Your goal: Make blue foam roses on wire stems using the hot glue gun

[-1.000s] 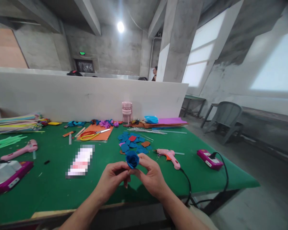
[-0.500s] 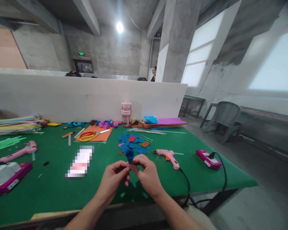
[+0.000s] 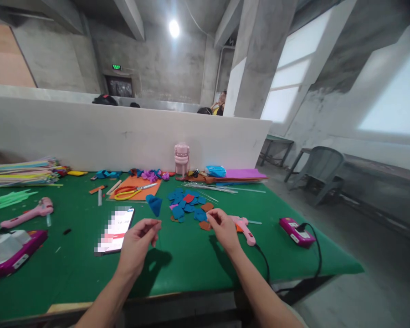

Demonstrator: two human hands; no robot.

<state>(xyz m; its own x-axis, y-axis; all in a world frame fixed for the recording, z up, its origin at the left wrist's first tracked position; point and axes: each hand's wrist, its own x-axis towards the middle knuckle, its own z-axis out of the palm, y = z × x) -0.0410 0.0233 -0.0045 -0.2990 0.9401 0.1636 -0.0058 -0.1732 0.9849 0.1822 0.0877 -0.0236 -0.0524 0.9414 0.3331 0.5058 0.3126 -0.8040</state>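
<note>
My left hand point(image 3: 139, 240) is closed in a pinch, holding up a blue felt flower point(image 3: 154, 204) by its thin stem, with the cone-shaped bloom above the fingertips. To the right, my right hand point(image 3: 227, 231) has its thumb and fingers pressed together; what lies between them, if anything, is too small to tell. Beyond it is a pile of blue felt petals point(image 3: 178, 212) with a few brown and red pieces among them. A pink hot glue gun point(image 3: 248, 234) lies right beside my right hand, its front part hidden behind the fingers.
A phone point(image 3: 118, 232) lies left of my left hand. Farther back are scissors point(image 3: 130, 193) on orange felt, a pink bottle point(image 3: 181, 159) and clear sticks point(image 3: 210, 187). A purple power strip point(image 3: 296, 235) with a black cable sits at right; a second glue gun point(image 3: 29, 214) at left.
My hands have moved apart. The left has carried the blue flower to the left, and the right has let go of it and shifted right toward the glue gun.
</note>
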